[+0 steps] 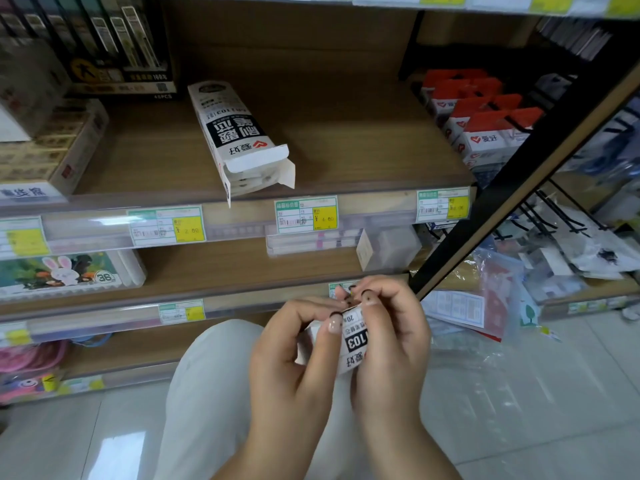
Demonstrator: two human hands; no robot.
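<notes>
Box [351, 344]: is being held low in front of the shelving, between both hands, above a pale trouser leg [207, 382] and the tiled floor [519, 403]; white card with a black band reading "103" is being shown on its upward face; its far end is being covered by fingertips
Left hand [287, 358]: is being curled round the left side of the box; one fingertip [334, 323] is being pressed onto the printed face near the far end
Right hand [391, 341]: is being wrapped round the right side of the box; its fingertips [367, 296] are being bent over the far end and pinched there; whether a flap is being lifted cannot be told
Open carton [235, 133]: is being carried by the middle shelf [346, 143], well apart from the hands; the same white-and-black print is being shown; its end flap is hanging open toward the shelf edge, with smaller white boxes showing inside
Red-topped packs [485, 119]: are being kept in rows at the right end of that shelf, beside a black slanting post [512, 174]
Price tags [306, 215]: are being displayed along the shelf edge, each with a yellow patch
Rabbit box [65, 271]: is being stored on the shelf below, at the left; "36" is printed on it
</notes>
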